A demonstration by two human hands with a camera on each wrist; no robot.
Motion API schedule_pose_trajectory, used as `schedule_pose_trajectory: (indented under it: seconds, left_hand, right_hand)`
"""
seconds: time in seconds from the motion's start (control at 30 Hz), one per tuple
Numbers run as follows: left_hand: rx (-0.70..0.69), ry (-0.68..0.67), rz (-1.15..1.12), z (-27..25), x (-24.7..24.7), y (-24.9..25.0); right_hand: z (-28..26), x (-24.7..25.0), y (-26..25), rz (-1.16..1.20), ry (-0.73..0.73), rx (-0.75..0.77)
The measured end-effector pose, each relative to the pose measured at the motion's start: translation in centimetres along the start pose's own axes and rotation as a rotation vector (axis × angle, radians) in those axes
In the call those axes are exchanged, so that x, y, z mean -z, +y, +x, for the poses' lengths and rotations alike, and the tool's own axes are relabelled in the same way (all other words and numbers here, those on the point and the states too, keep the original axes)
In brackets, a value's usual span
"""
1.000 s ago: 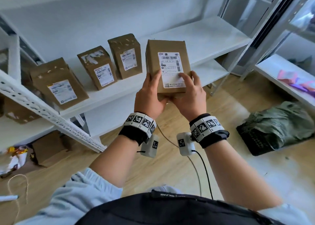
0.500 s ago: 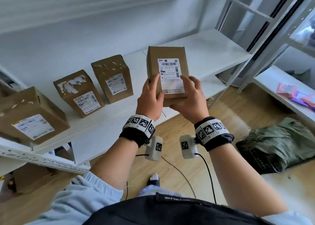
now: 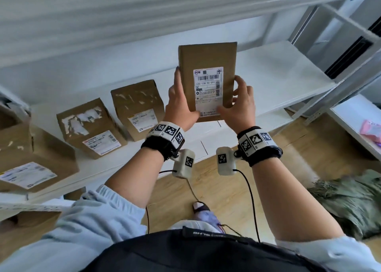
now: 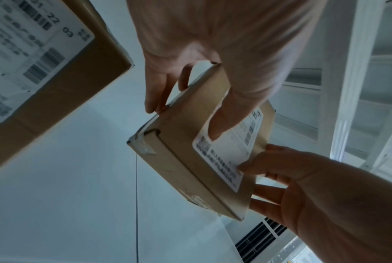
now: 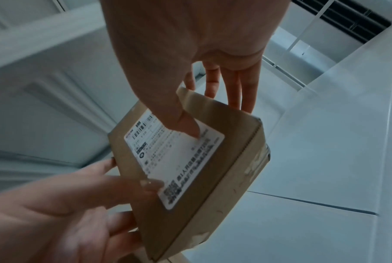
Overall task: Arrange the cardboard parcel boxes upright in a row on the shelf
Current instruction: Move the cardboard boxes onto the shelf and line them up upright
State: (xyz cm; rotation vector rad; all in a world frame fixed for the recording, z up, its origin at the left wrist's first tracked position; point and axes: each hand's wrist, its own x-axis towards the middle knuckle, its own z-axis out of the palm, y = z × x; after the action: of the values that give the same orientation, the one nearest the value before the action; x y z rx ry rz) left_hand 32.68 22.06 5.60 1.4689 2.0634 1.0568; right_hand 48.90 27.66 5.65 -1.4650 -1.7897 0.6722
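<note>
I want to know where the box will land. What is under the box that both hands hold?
Under the held box is bare white shelf, with only a thin seam line; no parcel is there. Both the left hand and the right hand grip its sides. Its back face is hidden.

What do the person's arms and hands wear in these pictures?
Both hands, left hand and right hand, are bare. Each wrist carries a black band with white square-patterned marker tiles. A white camera pod with a black cable hangs below each. Light blue sleeves are pushed up.

Bright, even daylight in the head view with blurred, stretched edges; both wrist views dimmer, bluish, soft
</note>
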Motion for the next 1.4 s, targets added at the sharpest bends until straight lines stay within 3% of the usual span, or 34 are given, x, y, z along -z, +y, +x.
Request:
schedule_pose_trajectory:
  seconds: [0.3,0.73,1.07,1.4]
  left_hand:
    - [0.113,0.053,-0.004,3.2,-2.2,-1.4]
    - [0.368,0.171,-0.040,2.5,-5.9,-3.3]
    - [0.601,0.077,0.069,-0.7,-8.1,-4.3]
    - [0.571,0.074,0.208,-6.8,-5.2,-6.7]
  right_hand:
    - [5.1,-4.3,4.3,0.045,-0.113,0.038]
    - [6.1,-9.6,7.3,0.178,-0.218,0.034]
    - [5.1,-12.1,9.5,0.215,-0.343,0.042]
    - [0.7,-9.2,8.7,-0.026,-0.414,0.052]
